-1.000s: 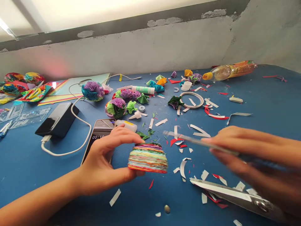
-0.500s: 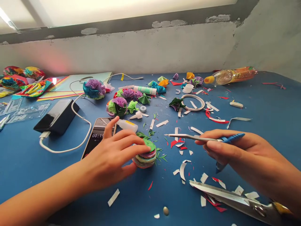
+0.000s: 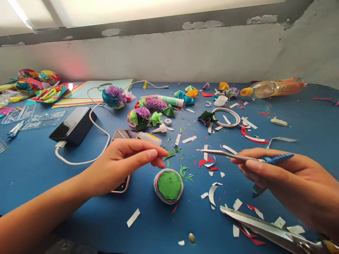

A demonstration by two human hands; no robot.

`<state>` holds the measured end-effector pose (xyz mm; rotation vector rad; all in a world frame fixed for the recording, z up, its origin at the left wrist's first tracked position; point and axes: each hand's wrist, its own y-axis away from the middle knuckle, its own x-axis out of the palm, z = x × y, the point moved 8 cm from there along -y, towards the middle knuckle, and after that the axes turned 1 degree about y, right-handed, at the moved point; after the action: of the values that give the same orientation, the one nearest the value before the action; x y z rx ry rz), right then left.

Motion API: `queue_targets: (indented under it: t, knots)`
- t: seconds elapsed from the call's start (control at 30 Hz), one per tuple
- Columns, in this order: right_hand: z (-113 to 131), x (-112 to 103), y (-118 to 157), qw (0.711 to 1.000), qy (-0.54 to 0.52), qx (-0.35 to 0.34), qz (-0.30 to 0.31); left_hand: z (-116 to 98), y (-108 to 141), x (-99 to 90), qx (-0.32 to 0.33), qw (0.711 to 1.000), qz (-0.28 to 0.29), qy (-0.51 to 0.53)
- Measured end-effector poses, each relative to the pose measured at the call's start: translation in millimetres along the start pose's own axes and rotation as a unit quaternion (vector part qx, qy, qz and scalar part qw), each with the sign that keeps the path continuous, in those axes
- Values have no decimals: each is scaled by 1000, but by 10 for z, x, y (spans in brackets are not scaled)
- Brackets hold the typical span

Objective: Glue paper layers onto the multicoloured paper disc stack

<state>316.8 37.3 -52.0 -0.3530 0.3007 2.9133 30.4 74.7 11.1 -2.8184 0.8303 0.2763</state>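
My right hand [image 3: 286, 176] grips a slim blue-handled metal tool [image 3: 227, 154], its thin pointed tip aimed left above the table. A second blue part shows beneath the fingers. My left hand [image 3: 132, 160] hovers behind and left of a small round stack [image 3: 169, 186] with a flat green top and pinkish and grey layered edges. Thumb and fingers of that hand are pinched together; whatever they hold, if anything, is hidden. Close to its fingertips are green paper scraps [image 3: 171, 154]. Beneath its wrist lies a phone [image 3: 124, 183], partly covered.
Large scissors [image 3: 265, 225] lie at the lower right among white and red scraps. A black power bank [image 3: 74, 125] with a white cable, a glue bottle [image 3: 150, 138], ruffled paper balls [image 3: 114, 97], a tape ring [image 3: 226, 117] and a plastic bottle [image 3: 275, 87] are on the blue table.
My left hand has lifted off the round stack and drawn its fingers into a pinch. The stack's green top now shows fully. My right hand keeps its hold; the view has shifted slightly.
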Motion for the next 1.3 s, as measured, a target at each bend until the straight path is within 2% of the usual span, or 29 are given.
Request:
queue_targets:
  t: [0.1,0.27,0.37,0.47,0.53,0.7,0.8,0.93,1.1,1.3]
  knots:
    - [-12,-22,3,1000,12,-3,-7,10,-14,-68,-10,999,-38,0]
    - [-52,-120,-9,998,53,-13,-29,17,10,-259,10,987,-126,-98]
    - [85,-120,-5,989,121,-78,-40,-35,12,-318,41,969,-155,-189]
    - [366,-25,63,959,192,-207,-40,-92,-17,-279,88,934,-133,-321]
    - [490,33,115,941,209,-264,-37,-54,-45,-255,97,912,-110,-384]
    - [567,69,182,919,229,-319,-30,224,-119,-202,79,881,-25,-465]
    - [555,54,196,913,241,-327,-34,306,-148,-196,80,872,0,-484]
    - [522,35,192,915,250,-314,-42,220,-148,-167,99,878,8,-469]
    - [514,20,190,921,255,-292,-46,79,-100,-118,106,904,5,-414]
    - [531,21,194,914,254,-310,-60,60,-82,-182,96,932,-33,-348]
